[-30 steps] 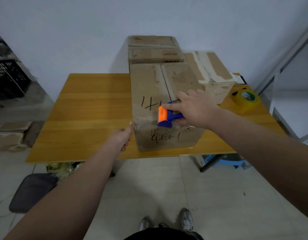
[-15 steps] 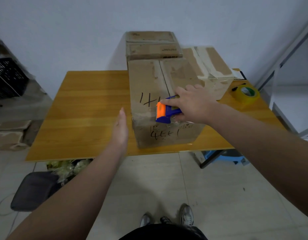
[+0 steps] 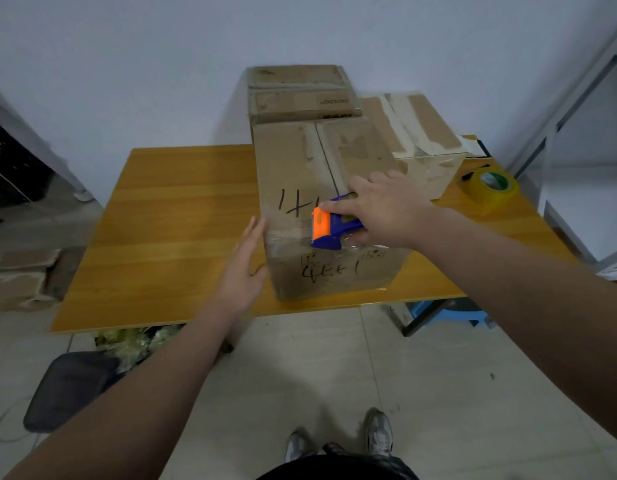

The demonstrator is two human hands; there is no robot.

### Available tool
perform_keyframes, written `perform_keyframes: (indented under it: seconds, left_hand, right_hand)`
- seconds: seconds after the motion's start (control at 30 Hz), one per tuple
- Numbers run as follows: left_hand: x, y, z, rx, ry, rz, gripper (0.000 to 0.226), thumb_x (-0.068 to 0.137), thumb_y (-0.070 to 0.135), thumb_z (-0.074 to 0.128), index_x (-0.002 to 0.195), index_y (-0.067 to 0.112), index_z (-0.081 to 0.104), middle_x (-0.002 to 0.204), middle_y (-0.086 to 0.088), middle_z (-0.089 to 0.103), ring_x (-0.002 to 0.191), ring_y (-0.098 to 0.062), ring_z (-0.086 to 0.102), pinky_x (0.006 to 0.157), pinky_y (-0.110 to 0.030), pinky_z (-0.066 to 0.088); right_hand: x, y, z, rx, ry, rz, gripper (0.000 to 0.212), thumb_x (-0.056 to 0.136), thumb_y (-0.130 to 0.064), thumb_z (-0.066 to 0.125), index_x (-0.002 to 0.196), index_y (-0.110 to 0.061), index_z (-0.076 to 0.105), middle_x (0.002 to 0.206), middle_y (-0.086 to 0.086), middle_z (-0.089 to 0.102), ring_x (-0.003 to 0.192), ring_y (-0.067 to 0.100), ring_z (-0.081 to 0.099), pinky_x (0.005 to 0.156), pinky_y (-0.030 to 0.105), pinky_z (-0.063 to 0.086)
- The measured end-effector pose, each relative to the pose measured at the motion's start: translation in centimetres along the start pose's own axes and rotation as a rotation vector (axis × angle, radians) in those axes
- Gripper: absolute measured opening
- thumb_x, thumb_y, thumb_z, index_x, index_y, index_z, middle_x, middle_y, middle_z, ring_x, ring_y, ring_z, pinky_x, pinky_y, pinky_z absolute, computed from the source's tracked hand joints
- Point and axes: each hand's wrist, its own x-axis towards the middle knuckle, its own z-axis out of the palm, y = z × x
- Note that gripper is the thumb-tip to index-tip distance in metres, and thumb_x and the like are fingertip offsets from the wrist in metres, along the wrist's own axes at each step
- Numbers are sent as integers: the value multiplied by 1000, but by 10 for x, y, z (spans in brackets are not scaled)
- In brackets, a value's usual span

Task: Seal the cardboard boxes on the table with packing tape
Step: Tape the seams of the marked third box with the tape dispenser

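My right grip point(image 3: 386, 209) clamps the tape dispenser point(image 3: 329, 228); my left grip point(image 3: 246, 258), spread flat, should brace the box point(image 3: 293, 168) while I pull steadily.

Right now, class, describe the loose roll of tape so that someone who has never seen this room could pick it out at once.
Start at the wooden table and go to its far right corner, beyond the cardboard boxes. A yellowish roll of tape lies flat there. Unlike the orange and blue tape dispenser in the right hand, nobody is touching it.
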Motion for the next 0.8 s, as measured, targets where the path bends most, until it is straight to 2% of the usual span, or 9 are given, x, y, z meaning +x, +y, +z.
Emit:
perform_keyframes:
  seconds: [0.07,0.17,0.4,0.47,0.53,0.57,0.63,0.7,0.8]
  left_hand:
    - [10,1,-8,175,-99,125,76,88,4,58,146,34,18,152,15,1,139,0,0,114,-30,13]
    - [29,-1,-17,462,-127,288,75,88,18,63,143,31,14,151,9,3,141,-12,-2,117,-36,3]
    - [54,-4,-29,827,-320,496,98,80,47,64,146,23,-3,153,5,-4,140,-9,-10,114,-25,-6]
    - [50,-1,-30,809,-284,546,88,83,41,63,146,19,6,154,0,8,142,-15,3,116,-31,5]
    - [39,1,-28,733,-195,583,69,84,21,68,142,12,30,147,-7,32,137,-24,26,112,-42,24]
    - [33,2,-25,713,-143,587,64,81,8,71,138,8,40,142,-9,41,133,-29,34,109,-46,29]
    - [26,2,-17,709,-67,554,64,73,-8,73,131,5,50,136,-12,49,129,-33,40,104,-50,31]
    - [23,3,-15,729,-37,550,63,70,-9,75,128,4,54,133,-14,53,125,-35,46,102,-51,33]
    - [24,16,-14,820,-38,514,62,73,19,80,129,7,55,129,-13,57,119,-32,54,97,-46,43]
  right_hand:
    - [1,1,0,9,-13,-6,72,84,-61,53,145,-44,19,126,5,45,110,26,46,88,39,35]
    - [2,2,-1,9,-23,-6,72,84,-62,54,145,-45,19,127,5,45,110,27,47,89,40,36]
    - [5,4,-1,9,-29,-23,73,84,-62,53,145,-45,17,127,5,46,109,26,48,87,38,36]
    - [5,5,-1,17,-28,-27,72,84,-62,53,145,-45,18,126,5,46,108,26,48,85,37,36]
    - [5,5,-1,14,-19,-29,72,84,-62,53,145,-45,18,125,4,46,106,25,48,84,36,35]
    - [4,5,0,13,-13,-28,72,84,-62,53,145,-45,19,125,4,46,106,25,48,83,36,35]
    - [3,4,0,10,-5,-27,72,83,-62,54,145,-45,20,124,4,47,105,25,49,83,37,36]
    - [3,3,0,2,-2,-26,72,83,-62,54,144,-44,20,124,4,47,106,26,49,83,38,36]
    - [4,3,0,-1,-21,-27,74,83,-63,53,145,-45,18,124,5,46,107,27,48,85,40,36]
